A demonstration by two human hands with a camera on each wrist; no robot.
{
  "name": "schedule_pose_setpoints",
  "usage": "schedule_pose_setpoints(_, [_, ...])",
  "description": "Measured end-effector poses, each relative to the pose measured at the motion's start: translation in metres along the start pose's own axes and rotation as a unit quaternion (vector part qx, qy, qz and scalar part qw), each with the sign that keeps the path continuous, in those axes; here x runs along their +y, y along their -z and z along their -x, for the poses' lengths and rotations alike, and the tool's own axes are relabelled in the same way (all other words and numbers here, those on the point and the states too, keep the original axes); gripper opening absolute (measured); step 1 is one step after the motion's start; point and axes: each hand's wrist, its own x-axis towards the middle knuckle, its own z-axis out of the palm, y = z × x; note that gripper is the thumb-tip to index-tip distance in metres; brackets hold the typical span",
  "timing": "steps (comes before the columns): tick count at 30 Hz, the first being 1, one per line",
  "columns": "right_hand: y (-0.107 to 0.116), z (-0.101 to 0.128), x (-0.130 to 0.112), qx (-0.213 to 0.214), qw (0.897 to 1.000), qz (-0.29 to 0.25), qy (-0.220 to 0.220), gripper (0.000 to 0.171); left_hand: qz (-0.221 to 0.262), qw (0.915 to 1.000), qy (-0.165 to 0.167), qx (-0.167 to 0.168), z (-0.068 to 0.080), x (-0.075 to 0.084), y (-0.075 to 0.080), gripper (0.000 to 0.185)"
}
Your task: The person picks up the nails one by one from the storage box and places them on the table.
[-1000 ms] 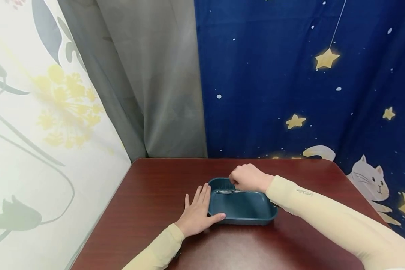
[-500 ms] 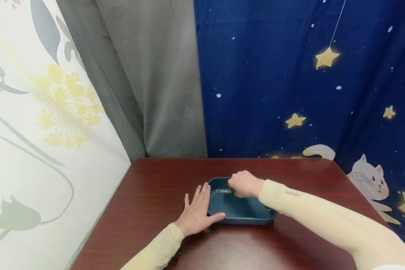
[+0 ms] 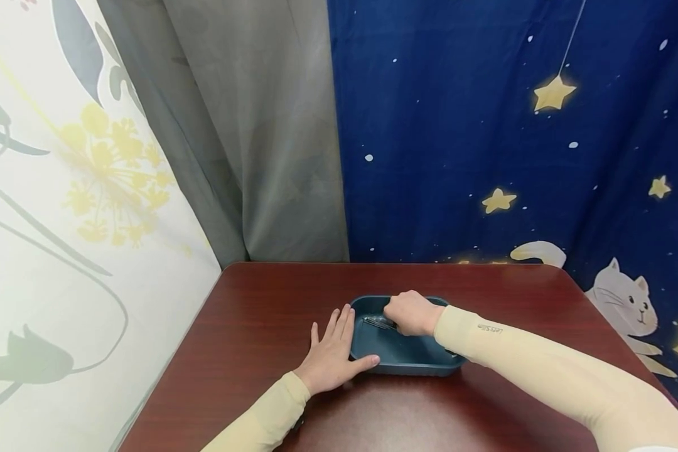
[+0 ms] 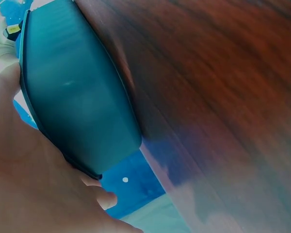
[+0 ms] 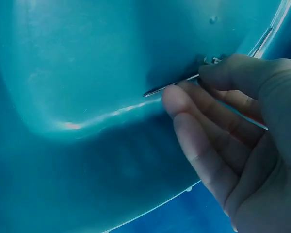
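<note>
The dark teal tray stands on the table. Fingers straight and spread, my left hand lies against its left end, the thumb at the near rim. In the left wrist view that hand is beside the tray's outer wall. My right hand reaches inside, near the far wall. Thin metal rods lie in the tray's far left part, partly hidden by this hand. In the right wrist view, thumb and fingers pinch a slim metal rod with a dark, narrow tip; the rod's other end is hidden.
The reddish-brown wooden table surrounds the tray. Behind it hang a grey curtain and a blue curtain with stars. A white flowered curtain is at the left.
My right hand has lowered into the tray from above its far rim. The rods now lie more slanted. My left hand keeps its place against the tray.
</note>
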Motion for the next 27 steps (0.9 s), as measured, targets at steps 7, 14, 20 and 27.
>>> schedule_pose_setpoints(7, [-0.004, 0.0, 0.002, -0.012, 0.998, -0.034, 0.043, 0.03, -0.007, 1.0, -0.005, -0.001, -0.001, 0.001, 0.0, 0.109])
schedule_pose_setpoints(14, [-0.003, 0.004, 0.0, -0.026, 0.997, -0.03, 0.07, 0.029, -0.011, 0.9999, -0.003, -0.003, -0.002, -0.001, -0.001, 0.109])
schedule_pose_setpoints(20, [0.009, 0.009, -0.001, -0.018, 0.997, -0.061, 0.037, 0.026, -0.018, 0.9998, -0.003, -0.007, -0.002, 0.0, 0.0, 0.11])
schedule_pose_setpoints(27, [0.017, 0.013, -0.001, -0.043, 0.991, -0.074, -0.104, 0.029, -0.023, 0.9997, -0.007, -0.003, -0.002, 0.001, 0.003, 0.109])
